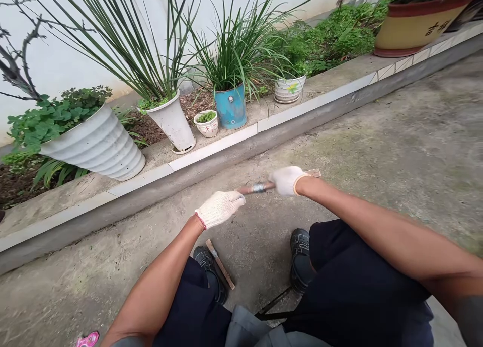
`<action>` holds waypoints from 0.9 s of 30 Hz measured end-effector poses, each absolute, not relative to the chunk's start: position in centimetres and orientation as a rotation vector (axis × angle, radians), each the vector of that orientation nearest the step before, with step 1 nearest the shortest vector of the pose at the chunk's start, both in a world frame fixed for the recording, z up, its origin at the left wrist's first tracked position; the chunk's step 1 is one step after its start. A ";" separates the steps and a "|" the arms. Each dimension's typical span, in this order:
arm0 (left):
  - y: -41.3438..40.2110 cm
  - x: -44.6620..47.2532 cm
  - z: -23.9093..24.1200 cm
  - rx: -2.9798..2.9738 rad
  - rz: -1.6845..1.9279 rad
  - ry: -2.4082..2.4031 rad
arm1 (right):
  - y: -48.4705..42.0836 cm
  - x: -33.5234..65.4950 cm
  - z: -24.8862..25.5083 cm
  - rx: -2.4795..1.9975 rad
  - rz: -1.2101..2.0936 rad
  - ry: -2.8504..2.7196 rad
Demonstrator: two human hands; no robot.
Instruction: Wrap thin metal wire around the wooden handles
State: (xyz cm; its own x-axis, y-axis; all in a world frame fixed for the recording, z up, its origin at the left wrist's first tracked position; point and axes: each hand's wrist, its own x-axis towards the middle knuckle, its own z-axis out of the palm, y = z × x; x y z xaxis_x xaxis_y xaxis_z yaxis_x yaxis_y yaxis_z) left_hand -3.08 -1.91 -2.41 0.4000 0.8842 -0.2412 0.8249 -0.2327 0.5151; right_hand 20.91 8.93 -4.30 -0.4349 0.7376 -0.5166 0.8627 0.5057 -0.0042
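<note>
Both of my hands wear white knitted gloves. A brownish wooden stick [246,190], with silvery wire [258,188] wound around its middle, spans the gap between them above the concrete. My left hand [221,209] is closed around the stick's left end. Farther right, my right hand [286,180] grips the same stick and is slightly blurred; a flat wooden end [314,173] pokes out beyond it. On the ground by my left shoe lies a second piece of wood [220,264], with a pale band near its upper end.
A tiled kerb [219,141] runs diagonally ahead, bearing a ribbed white pot [101,143], a tall white pot [171,123], a blue pot [231,108] and other planters. My shoes [300,256] stand on concrete. Something pink [88,339] lies at lower left.
</note>
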 end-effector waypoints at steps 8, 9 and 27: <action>-1.7 -3.2 -2.9 2.020 0.147 1.453 | 4.7 20.5 -3.5 0.489 -0.822 2.443; -1.7 -3.1 -2.9 1.985 0.154 1.442 | 4.6 20.7 -2.9 0.472 -0.868 2.465; -2.3 -2.3 -2.2 1.940 0.146 1.459 | 10.5 22.2 -3.7 1.659 -0.464 2.421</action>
